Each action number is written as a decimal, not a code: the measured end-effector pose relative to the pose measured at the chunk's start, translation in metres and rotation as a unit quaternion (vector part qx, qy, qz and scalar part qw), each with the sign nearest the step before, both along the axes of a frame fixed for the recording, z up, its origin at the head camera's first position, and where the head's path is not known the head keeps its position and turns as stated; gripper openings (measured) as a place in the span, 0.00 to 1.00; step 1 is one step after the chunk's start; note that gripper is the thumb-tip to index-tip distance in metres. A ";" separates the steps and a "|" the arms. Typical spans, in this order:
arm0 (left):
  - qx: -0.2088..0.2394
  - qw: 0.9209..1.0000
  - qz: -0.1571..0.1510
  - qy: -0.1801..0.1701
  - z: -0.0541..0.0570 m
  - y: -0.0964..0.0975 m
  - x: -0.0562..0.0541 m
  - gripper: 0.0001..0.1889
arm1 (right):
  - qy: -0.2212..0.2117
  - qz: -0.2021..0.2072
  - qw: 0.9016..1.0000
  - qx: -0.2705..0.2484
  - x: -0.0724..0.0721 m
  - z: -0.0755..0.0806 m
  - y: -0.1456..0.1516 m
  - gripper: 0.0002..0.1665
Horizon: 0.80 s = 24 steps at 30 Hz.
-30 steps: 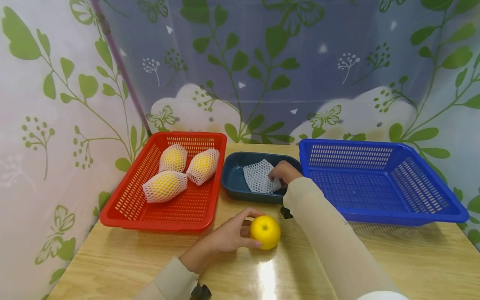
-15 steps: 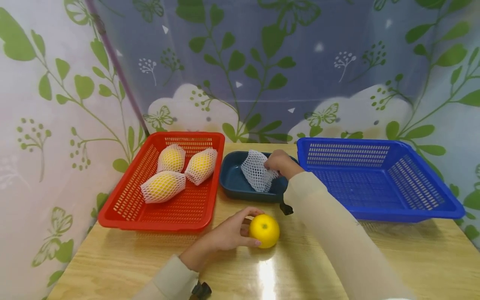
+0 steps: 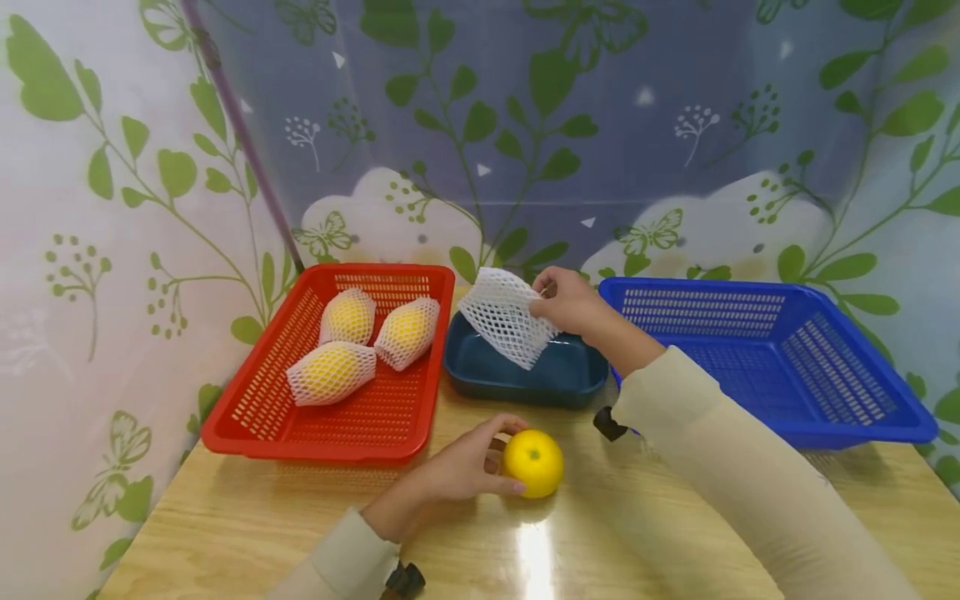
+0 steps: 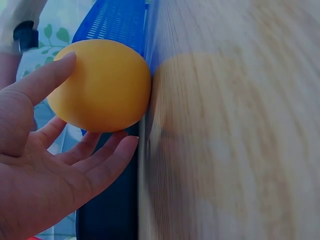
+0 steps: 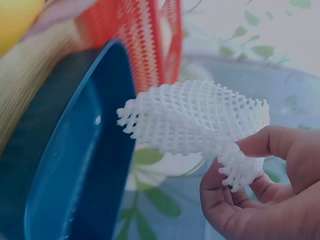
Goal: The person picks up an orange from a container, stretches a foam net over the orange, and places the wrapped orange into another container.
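Observation:
On the wooden table a round yellow fruit (image 3: 533, 463) sits with its small greenish stem mark facing up. My left hand (image 3: 468, 467) holds it from the left; in the left wrist view the thumb lies over one side and the fingertips (image 4: 131, 142) curve round the other. My right hand (image 3: 573, 304) pinches a white foam fruit net (image 3: 506, 317) above the dark teal tray (image 3: 525, 398). Up close in the right wrist view, thumb and fingers squeeze one end of the net (image 5: 195, 117) into a bunch while its other end spreads loose.
To the left stands a red basket (image 3: 375, 454) holding 3 yellow fruits in foam nets (image 3: 330, 372). A blue basket (image 3: 810, 433) stands to the right, beside the teal tray. Patterned cloth (image 3: 480, 125) closes off the back and sides.
My right hand has lifted the foam net up out of the teal tray. My left hand and the yellow fruit have stayed in place.

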<state>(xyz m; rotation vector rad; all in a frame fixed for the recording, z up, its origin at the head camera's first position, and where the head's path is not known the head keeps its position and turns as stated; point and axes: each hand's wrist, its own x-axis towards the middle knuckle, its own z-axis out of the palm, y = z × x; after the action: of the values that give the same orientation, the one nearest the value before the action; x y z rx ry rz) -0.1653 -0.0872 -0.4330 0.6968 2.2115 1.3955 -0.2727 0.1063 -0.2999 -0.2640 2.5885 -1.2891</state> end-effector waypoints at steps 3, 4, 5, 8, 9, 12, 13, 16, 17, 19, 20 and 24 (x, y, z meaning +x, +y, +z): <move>-0.003 1.000 0.003 0.003 0.001 0.000 0.002 0.34 | 0.030 0.017 0.999 -0.007 0.015 0.007 0.006 0.14; -0.004 1.000 0.003 0.005 0.001 0.000 0.002 0.34 | 0.040 0.023 0.999 -0.011 0.020 0.008 0.008 0.13; -0.006 1.000 0.003 0.007 0.002 -0.001 0.002 0.34 | 0.050 0.029 0.998 -0.015 0.025 0.008 0.010 0.13; -0.011 1.000 0.002 0.016 0.002 -0.001 0.003 0.34 | 0.073 0.044 0.996 -0.032 0.039 0.005 0.017 0.11; -0.014 1.000 0.003 0.018 0.002 -0.001 0.003 0.34 | 0.077 0.047 0.995 -0.038 0.043 0.003 0.020 0.11; -0.017 1.000 0.004 0.021 0.002 -0.001 0.003 0.34 | 0.074 0.048 0.994 -0.062 0.055 -0.008 0.028 0.11; -0.017 1.000 0.004 0.022 0.002 -0.001 0.003 0.34 | 0.070 0.046 0.994 -0.070 0.059 -0.013 0.031 0.11; -0.018 1.000 0.006 0.018 0.001 -0.001 0.003 0.33 | 0.043 0.032 0.993 -0.106 0.070 -0.028 0.039 0.12; -0.020 1.000 0.008 0.015 0.001 -0.001 0.004 0.33 | 0.034 0.029 0.992 -0.118 0.073 -0.033 0.042 0.12; -0.024 1.000 0.013 0.008 0.001 -0.002 0.003 0.33 | 0.019 0.020 0.989 -0.142 0.076 -0.042 0.046 0.12; -0.025 1.000 0.015 0.007 0.002 -0.003 0.003 0.33 | 0.014 0.018 0.988 -0.153 0.077 -0.046 0.047 0.12; -0.022 1.000 0.019 0.002 0.002 -0.002 0.004 0.31 | 0.004 0.009 0.984 -0.177 0.078 -0.058 0.050 0.11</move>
<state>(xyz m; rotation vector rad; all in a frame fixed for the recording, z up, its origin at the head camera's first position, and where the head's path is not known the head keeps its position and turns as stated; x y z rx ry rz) -0.1614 -0.0892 -0.4307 0.6455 2.2620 1.3594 -0.1944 0.1567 -0.3574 -0.3540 2.3410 -1.7396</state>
